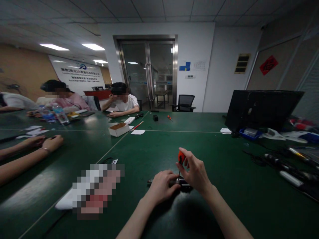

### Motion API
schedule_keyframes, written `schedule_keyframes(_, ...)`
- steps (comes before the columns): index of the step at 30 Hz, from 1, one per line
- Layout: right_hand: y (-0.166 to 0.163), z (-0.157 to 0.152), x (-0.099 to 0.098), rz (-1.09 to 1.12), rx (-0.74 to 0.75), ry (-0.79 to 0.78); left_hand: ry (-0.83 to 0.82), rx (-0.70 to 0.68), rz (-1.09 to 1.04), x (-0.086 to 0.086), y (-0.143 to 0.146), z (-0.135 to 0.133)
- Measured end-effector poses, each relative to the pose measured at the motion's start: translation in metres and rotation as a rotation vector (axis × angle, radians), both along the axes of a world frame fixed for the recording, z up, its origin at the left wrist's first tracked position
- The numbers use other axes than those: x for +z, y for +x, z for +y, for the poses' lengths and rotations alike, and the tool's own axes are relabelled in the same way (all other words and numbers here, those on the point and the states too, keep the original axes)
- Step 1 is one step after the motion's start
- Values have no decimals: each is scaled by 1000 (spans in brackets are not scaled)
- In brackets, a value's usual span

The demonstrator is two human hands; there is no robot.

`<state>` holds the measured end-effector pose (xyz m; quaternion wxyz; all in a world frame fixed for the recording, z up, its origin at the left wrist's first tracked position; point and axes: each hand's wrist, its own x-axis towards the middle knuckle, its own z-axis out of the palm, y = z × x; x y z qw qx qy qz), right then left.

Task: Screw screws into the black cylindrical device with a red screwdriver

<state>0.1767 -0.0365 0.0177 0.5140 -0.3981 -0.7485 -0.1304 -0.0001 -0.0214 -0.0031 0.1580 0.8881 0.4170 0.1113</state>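
Note:
My right hand (195, 167) grips a screwdriver by its orange and black handle (181, 157), fingertips around the top. The thin shaft points down, its tip at a dark, partly silvery elongated device (184, 184) lying on the green table (211, 146). My left hand (163, 184) is closed over the device and presses it to the table. Most of the device's left part is hidden under that hand, with one dark end showing beyond it. I cannot make out where exactly the screwdriver tip rests.
A small open box (118, 129), a pen (138, 125) and another orange screwdriver (169, 118) lie farther off. To the right stand a black monitor (261, 111) and dark tools with cables (286, 166). A pixelated white item (87, 189) lies left. Co-workers' hands (51, 144) rest farther left.

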Motion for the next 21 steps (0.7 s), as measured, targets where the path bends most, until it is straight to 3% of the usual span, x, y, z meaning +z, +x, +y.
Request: schedule_keyframes(21,7,-10,9,-39,-9,-71,-1,-35,44,4,4,-4)
